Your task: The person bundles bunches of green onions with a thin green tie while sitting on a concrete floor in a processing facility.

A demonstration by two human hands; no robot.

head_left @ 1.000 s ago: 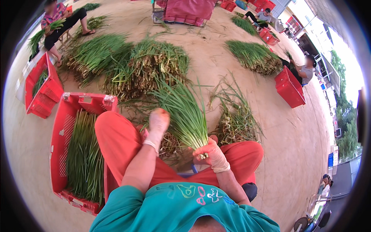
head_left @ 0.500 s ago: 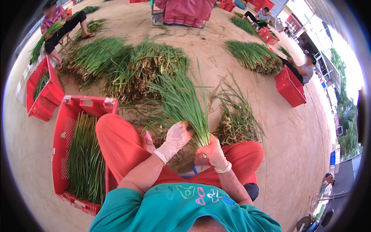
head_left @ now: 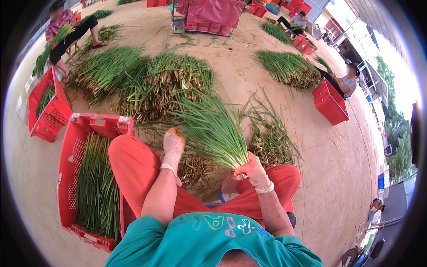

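Observation:
My right hand, in a thin pale glove, grips a fanned bunch of green chives by its white stem ends. The leaves spread up and to the left. My left hand, gloved too with orange-stained fingertips, is raised above my left knee, apart from the bunch. Its fingers look curled together; whatever may be in them is hidden. Loose trimmings lie on the ground between my legs. On my left stands a red crate holding long chives laid lengthwise.
Large chive piles lie ahead, with a heap of withered leaves by my right knee. Another pile and a red crate are farther right, beside a seated person. Another person sits at far left behind a crate.
My left hand has left the stems and moved left and away from me. My right hand has shifted slightly right with the chives, which now fan out wider.

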